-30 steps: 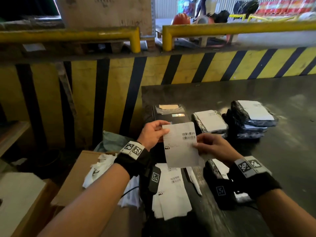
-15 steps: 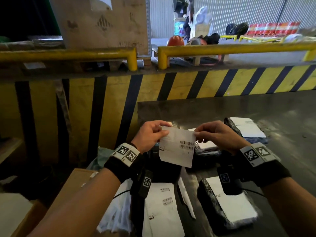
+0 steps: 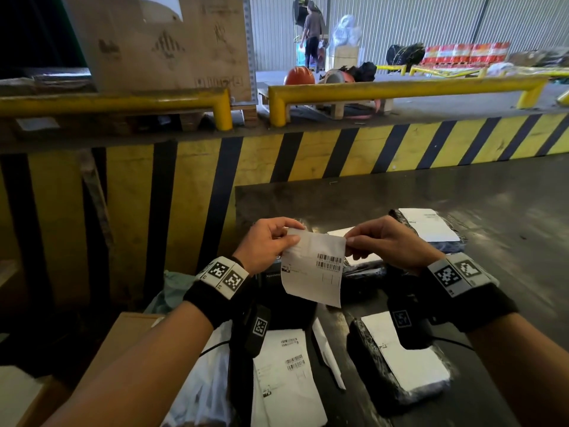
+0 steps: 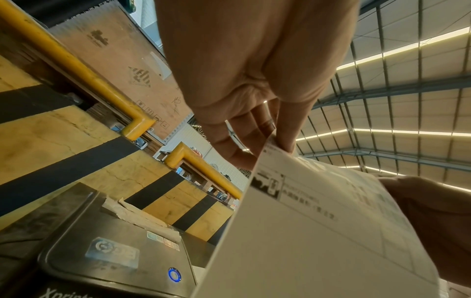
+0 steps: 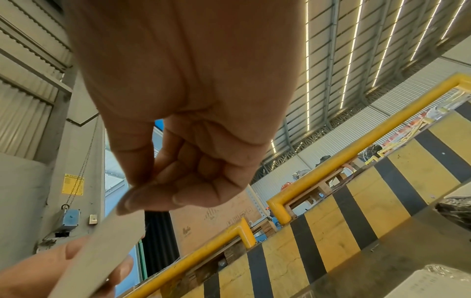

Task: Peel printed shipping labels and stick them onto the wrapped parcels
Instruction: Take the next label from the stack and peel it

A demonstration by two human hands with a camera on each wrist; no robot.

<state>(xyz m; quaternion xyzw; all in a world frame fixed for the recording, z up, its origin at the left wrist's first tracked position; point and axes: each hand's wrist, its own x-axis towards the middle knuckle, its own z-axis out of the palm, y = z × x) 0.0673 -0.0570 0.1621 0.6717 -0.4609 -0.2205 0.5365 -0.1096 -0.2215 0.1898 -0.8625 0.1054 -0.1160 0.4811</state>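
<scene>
Now hanging higher than a second ago: shipping label (image 3: 312, 266), lifted clear of the table (image 3: 508, 211). Pinching its top corners: left hand (image 3: 264, 248), right hand (image 3: 385, 241). Lying below the fingertips: wrapped parcel (image 3: 400, 362), label printer (image 4: 114, 254).

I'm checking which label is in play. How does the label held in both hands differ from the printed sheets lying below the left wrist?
The held label hangs in the air, pinched at its top corners by the left hand and right hand; the loose sheets lie untouched. The held label curls, while the loose sheets lie fairly flat and overlap. Both are white with barcodes.
</scene>
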